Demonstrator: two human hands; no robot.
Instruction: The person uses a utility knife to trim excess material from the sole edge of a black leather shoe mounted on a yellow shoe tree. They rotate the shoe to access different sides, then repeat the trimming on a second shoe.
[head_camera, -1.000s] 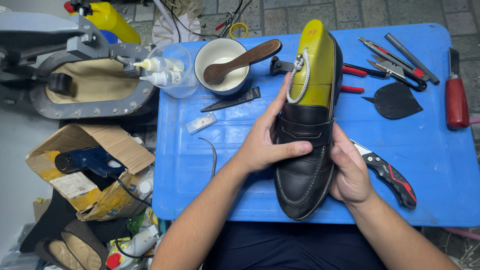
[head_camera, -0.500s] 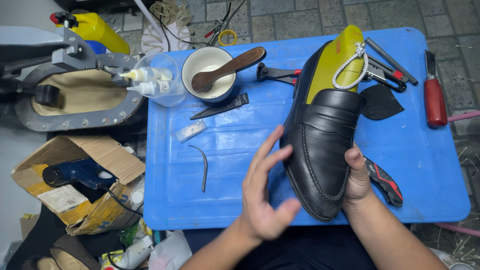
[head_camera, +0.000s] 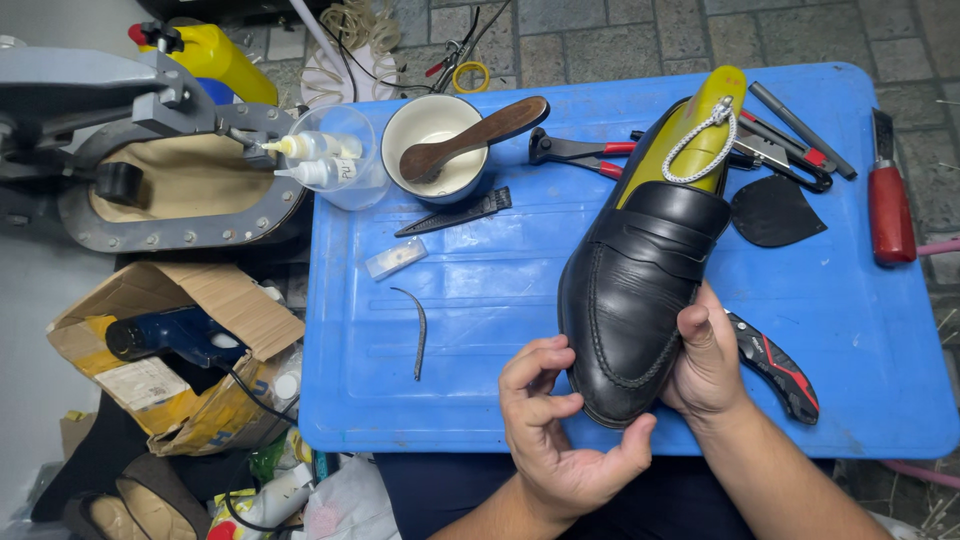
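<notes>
A black leather loafer (head_camera: 638, 290) with a yellow shoe last (head_camera: 692, 140) inside lies upper side up over the blue plastic table (head_camera: 480, 300), toe toward me. My right hand (head_camera: 705, 365) grips the loafer's right side near the toe. My left hand (head_camera: 560, 440) is beside the toe, fingers curled and apart, thumb touching the toe's edge, holding nothing. A white cord loops from the last's top.
On the table: a white bowl with a wooden tool (head_camera: 440, 145), pliers (head_camera: 580, 152), a folding knife (head_camera: 775, 365), a black sole piece (head_camera: 775, 210), a red-handled tool (head_camera: 888, 205), a thin curved strip (head_camera: 418, 330). A cardboard box (head_camera: 170, 350) and a press stand at left.
The loafer turned from sole-side tilt to upper side up and lowered toward the table. My left hand let go of the shoe and drew back near the toe.
</notes>
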